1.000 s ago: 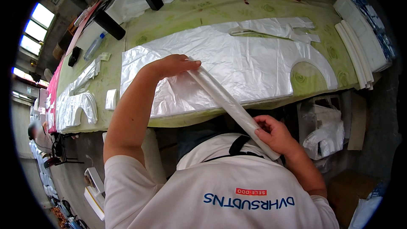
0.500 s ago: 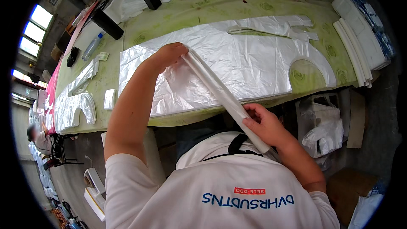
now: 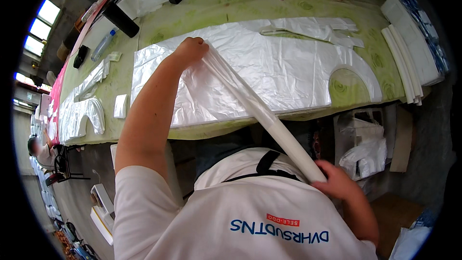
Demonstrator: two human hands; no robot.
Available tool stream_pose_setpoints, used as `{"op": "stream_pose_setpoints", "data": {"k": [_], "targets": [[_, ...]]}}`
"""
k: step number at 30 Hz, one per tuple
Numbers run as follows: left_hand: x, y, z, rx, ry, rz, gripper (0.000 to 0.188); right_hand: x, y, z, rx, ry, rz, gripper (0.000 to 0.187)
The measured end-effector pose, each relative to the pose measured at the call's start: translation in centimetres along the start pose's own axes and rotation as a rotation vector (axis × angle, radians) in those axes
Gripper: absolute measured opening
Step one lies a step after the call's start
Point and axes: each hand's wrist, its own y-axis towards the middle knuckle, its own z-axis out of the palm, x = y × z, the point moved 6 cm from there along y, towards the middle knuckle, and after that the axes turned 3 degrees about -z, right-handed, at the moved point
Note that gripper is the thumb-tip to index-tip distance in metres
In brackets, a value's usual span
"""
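A long strip of white plastic film point(image 3: 272, 123), folded or rolled lengthwise, runs slantwise from the table to my waist. At its far end my left hand point(image 3: 192, 51) is closed on it. Gripping the near, lower end beside my waist is my right hand point(image 3: 338, 179), its fingers partly hidden. Toward the left hand the film looks loose and creased; toward the right it is a smooth, narrow band. Beneath it lies a broad stack of silvery-white plastic sheets point(image 3: 288, 77), with a rounded cutout at the right and a long strap shape along the far edge.
The green patterned cloth point(image 3: 308, 6) covers the table. Cut plastic pieces point(image 3: 82, 115) and a small white packet point(image 3: 121, 106) lie left, near a bottle point(image 3: 103, 45) and a black cylinder point(image 3: 120, 19). White rolls point(image 3: 402, 62) rest right; a plastic-filled bin point(image 3: 363, 144) stands below the edge.
My right hand has moved down and to the right, toward my body, with the strip's lower end. The left hand has shifted slightly farther away, and its fingers look more tightly closed.
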Motion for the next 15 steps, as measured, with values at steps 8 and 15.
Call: {"op": "stream_pose_setpoints", "data": {"k": [8, 15], "targets": [[-0.8, 1.7, -1.0, -0.11, -0.011, -0.013, 0.045, -11.1, -7.7, -0.8, -0.121, 0.088, 0.202, 0.06], [-2.4, -8.9, 2.2, -0.573, 0.005, 0.606, 0.077, -6.3, -4.2, -3.1, -0.342, 0.102, -0.237, 0.065]]}}
